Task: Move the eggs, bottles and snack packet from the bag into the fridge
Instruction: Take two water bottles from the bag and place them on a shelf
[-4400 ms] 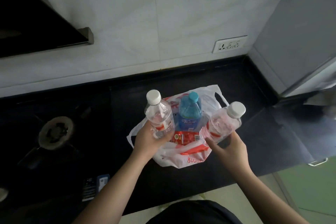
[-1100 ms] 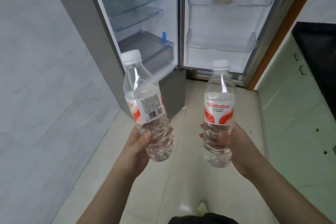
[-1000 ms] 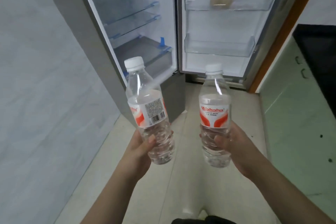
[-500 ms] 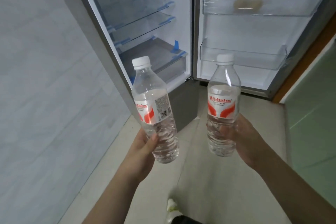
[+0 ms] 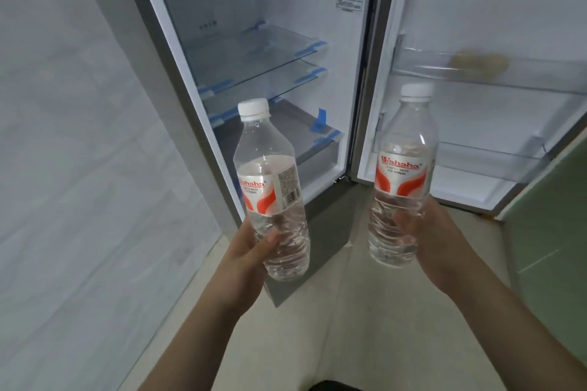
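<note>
Both hands are full: the left hand (image 5: 246, 252) wraps the lower body of the left bottle (image 5: 271, 190), and the right hand (image 5: 427, 235) wraps the lower body of the right bottle (image 5: 401, 174), both upright with white caps on. Ahead of the hands stands the open fridge (image 5: 254, 41), its glass shelves above the left bottle, its door (image 5: 476, 25) beyond the right one. A lower door bin (image 5: 495, 155) sits just past the right bottle; higher up, pale blurred lumps, perhaps eggs (image 5: 479, 65), lie in another bin. Risks, as I judge them: low grips could let a bottle tip, or a base could catch a bin rim.
</note>
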Motion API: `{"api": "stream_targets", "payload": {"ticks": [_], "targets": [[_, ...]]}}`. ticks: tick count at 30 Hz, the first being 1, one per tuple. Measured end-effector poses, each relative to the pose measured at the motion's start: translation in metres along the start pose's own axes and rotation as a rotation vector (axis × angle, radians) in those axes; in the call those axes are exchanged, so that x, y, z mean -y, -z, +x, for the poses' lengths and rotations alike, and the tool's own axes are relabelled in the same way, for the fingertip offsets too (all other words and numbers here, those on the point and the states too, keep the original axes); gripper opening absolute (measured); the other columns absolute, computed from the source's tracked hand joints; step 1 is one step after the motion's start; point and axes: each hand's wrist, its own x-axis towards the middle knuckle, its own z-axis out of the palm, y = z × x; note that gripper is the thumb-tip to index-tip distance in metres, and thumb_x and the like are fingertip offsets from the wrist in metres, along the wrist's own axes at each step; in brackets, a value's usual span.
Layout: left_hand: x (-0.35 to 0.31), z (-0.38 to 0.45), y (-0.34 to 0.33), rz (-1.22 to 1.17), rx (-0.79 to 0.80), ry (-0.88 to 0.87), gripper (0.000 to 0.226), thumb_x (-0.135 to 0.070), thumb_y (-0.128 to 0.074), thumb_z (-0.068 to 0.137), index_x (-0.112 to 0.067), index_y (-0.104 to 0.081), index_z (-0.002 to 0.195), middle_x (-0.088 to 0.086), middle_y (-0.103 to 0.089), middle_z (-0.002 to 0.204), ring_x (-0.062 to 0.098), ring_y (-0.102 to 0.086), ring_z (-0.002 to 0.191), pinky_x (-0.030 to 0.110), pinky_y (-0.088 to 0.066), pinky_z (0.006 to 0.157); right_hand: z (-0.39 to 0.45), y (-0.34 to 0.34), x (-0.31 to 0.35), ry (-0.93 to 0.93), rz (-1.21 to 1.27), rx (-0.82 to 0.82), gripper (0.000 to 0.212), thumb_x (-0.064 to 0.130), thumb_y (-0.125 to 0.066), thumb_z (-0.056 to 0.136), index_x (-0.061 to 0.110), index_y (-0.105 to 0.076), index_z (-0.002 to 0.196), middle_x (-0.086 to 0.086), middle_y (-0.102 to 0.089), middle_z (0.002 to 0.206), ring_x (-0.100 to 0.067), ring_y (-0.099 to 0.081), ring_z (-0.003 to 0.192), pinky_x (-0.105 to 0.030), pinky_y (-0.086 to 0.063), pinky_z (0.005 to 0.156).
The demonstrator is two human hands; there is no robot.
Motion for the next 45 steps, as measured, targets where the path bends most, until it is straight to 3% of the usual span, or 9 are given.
{"api": "stream_targets", "payload": {"ticks": [3, 9, 16, 18, 25, 28, 33, 37, 45], "targets": [[-0.006, 0.027, 0.008, 0.035, 0.022, 0.013, 0.096, -0.056, -0.081, 0.066, -0.011, -0.043, 0.141, 0.015, -0.062, 0.127, 0.036, -0.059, 0.117, 0.048, -0.047, 0.097, 0.021, -0.001, -0.003, 0.001, -0.005, -0.043, 0.046, 0.038, -0.067, 0.078, 0.007, -0.061, 0.111, -0.012, -0.068, 0.097, -0.029, -0.067, 0.09, -0.045, -0.056, 0.085], [-0.009, 0.073, 0.004, 0.067, 0.014, 0.018, 0.1, -0.062, -0.083, 0.059, -0.016, -0.045, 0.14, 0.012, -0.061, 0.13, 0.035, -0.058, 0.12, 0.054, -0.043, 0.104, 0.067, 0.016, -0.01, -0.028, -0.005, -0.093, 0.05, 0.041, -0.069, 0.075, 0.006, -0.062, 0.111, -0.018, -0.068, 0.102, -0.039, -0.065, 0.096, -0.056, -0.052, 0.09], [-0.014, 0.132, -0.025, 0.114, -0.029, 0.025, 0.098, -0.061, -0.082, 0.061, -0.018, -0.043, 0.14, 0.009, -0.062, 0.13, 0.031, -0.06, 0.12, 0.043, -0.051, 0.096, 0.134, 0.044, -0.001, 0.015, 0.035, 0.088, 0.075, 0.059, -0.08, 0.061, 0.019, -0.059, 0.121, -0.007, -0.069, 0.109, -0.027, -0.066, 0.103, -0.044, -0.051, 0.091], [-0.015, 0.15, -0.038, 0.088, -0.07, 0.009, 0.094, -0.058, -0.083, 0.062, -0.019, -0.045, 0.14, 0.011, -0.061, 0.131, 0.032, -0.059, 0.12, 0.048, -0.048, 0.1, 0.157, 0.053, 0.004, 0.008, 0.018, 0.12, 0.078, 0.064, -0.081, 0.055, 0.025, -0.059, 0.118, 0.002, -0.071, 0.109, -0.017, -0.067, 0.103, -0.042, -0.052, 0.093], [-0.029, 0.202, -0.076, 0.182, -0.234, -0.047, 0.072, -0.059, -0.077, 0.068, -0.034, -0.054, 0.132, 0.002, -0.064, 0.129, 0.027, -0.06, 0.12, 0.059, -0.037, 0.107, 0.226, 0.08, 0.032, 0.08, 0.079, 0.283, 0.058, 0.063, -0.078, 0.062, 0.038, -0.063, 0.112, 0.005, -0.071, 0.11, -0.018, -0.068, 0.105, -0.023, -0.055, 0.08], [-0.039, 0.218, -0.082, 0.194, -0.307, -0.087, 0.061, -0.046, -0.072, 0.075, -0.029, -0.055, 0.13, 0.002, -0.067, 0.123, 0.024, -0.063, 0.115, 0.052, -0.043, 0.103, 0.254, 0.081, 0.035, 0.108, 0.09, 0.344, 0.059, 0.05, -0.077, 0.072, 0.031, -0.056, 0.124, -0.002, -0.068, 0.116, -0.022, -0.065, 0.111, -0.034, -0.055, 0.091], [-0.059, 0.238, -0.077, 0.2, -0.385, -0.113, 0.049, -0.038, -0.07, 0.083, -0.025, -0.056, 0.129, 0.002, -0.069, 0.119, 0.023, -0.066, 0.109, 0.046, -0.051, 0.095, 0.291, 0.061, 0.038, 0.098, 0.186, 0.399, 0.071, 0.052, -0.08, 0.067, 0.021, -0.054, 0.126, -0.01, -0.067, 0.112, -0.028, -0.066, 0.106, -0.036, -0.056, 0.086], [-0.073, 0.252, -0.058, 0.243, -0.4, -0.166, 0.075, -0.052, -0.078, 0.07, -0.02, -0.053, 0.133, 0.007, -0.065, 0.125, 0.029, -0.063, 0.115, 0.053, -0.046, 0.101, 0.32, 0.036, 0.032, 0.065, 0.177, 0.426, 0.084, 0.058, -0.079, 0.066, 0.027, -0.045, 0.137, -0.004, -0.063, 0.126, -0.022, -0.061, 0.117, -0.042, -0.052, 0.096], [-0.104, 0.28, -0.011, 0.206, -0.451, -0.281, 0.057, -0.034, -0.075, 0.078, -0.021, -0.055, 0.13, 0.0, -0.07, 0.118, 0.02, -0.066, 0.109, 0.04, -0.049, 0.094, 0.376, -0.024, 0.044, 0.106, 0.103, 0.472, 0.083, 0.061, -0.073, 0.071, 0.034, -0.04, 0.142, 0.0, -0.059, 0.134, -0.023, -0.057, 0.123, -0.057, -0.042, 0.104]]}}
